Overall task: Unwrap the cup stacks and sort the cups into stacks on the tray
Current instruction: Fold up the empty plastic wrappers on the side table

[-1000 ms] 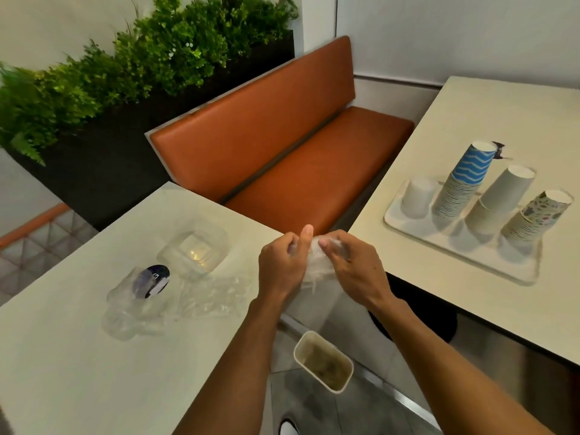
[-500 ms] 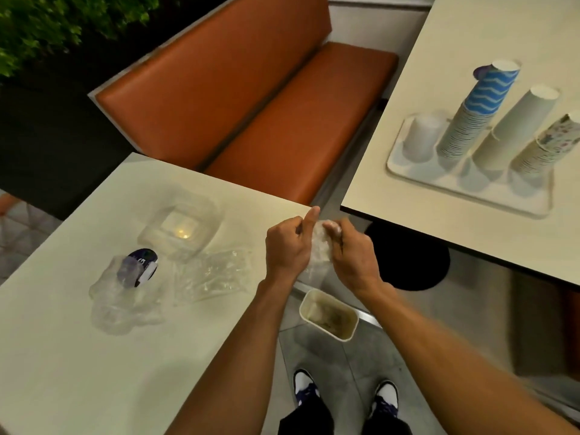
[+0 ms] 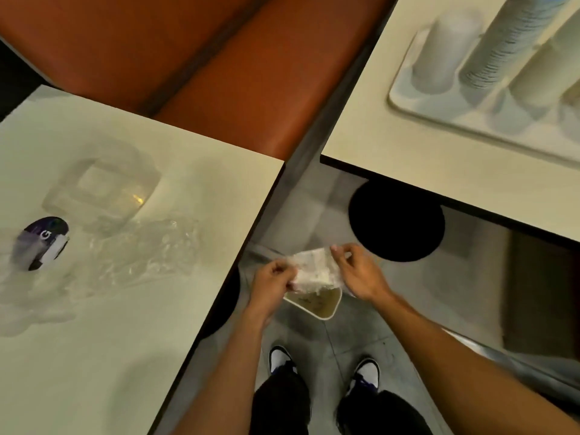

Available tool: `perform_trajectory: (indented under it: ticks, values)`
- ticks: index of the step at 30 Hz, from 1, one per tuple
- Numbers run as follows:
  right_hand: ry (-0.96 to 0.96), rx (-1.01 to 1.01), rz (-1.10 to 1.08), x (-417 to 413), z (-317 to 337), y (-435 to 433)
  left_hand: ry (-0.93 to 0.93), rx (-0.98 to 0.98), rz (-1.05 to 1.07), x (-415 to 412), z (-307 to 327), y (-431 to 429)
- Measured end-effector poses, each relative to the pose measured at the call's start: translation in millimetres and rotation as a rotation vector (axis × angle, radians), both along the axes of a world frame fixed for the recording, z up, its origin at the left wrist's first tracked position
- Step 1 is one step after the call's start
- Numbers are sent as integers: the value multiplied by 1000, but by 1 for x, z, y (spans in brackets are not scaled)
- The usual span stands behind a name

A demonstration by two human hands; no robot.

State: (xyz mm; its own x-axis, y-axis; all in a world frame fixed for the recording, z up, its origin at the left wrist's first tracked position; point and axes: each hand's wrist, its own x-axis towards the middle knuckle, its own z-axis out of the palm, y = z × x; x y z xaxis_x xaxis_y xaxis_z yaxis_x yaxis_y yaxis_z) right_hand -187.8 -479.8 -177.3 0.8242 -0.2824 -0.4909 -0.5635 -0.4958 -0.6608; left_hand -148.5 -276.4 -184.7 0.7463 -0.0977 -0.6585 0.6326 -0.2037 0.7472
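Observation:
Between the two tables, low over the floor, my left hand [image 3: 273,281] and my right hand [image 3: 358,273] each pinch an end of a crumpled clear plastic wrapper [image 3: 314,270]. The wrapper hangs just above a small beige bin [image 3: 317,302] on the floor. On the right table a white tray [image 3: 405,103] carries several upside-down cup stacks: a short white stack [image 3: 442,54], a tall ribbed stack [image 3: 502,45] and a plain stack [image 3: 546,70], cut off by the frame edge. More clear wrapping [image 3: 138,252] lies on the left table.
On the left table sit a clear plastic container [image 3: 103,189] and a dark purple label [image 3: 44,240] inside wrapping. An orange bench [image 3: 251,73] runs behind both tables. A black table base [image 3: 397,221] stands on the floor; my shoes [image 3: 323,365] are below.
My view has tilted down and closer. Both hands have dropped from table-edge height to just over the bin, and the wrapper is now stretched out between them.

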Motion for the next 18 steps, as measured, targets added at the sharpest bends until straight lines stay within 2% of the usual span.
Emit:
perform_trajectory:
  ticks: [6, 11, 18]
  values:
    - [222, -60, 74, -9, -151, -34, -41, 478, -260, 15, -169, -13]
    - [340, -100, 243, -10, -262, -41, 26, 541, -507, 18, -292, -35]
    - [249, -153, 276, -3, -356, -46, 40, 677, -854, 21, -401, -65]
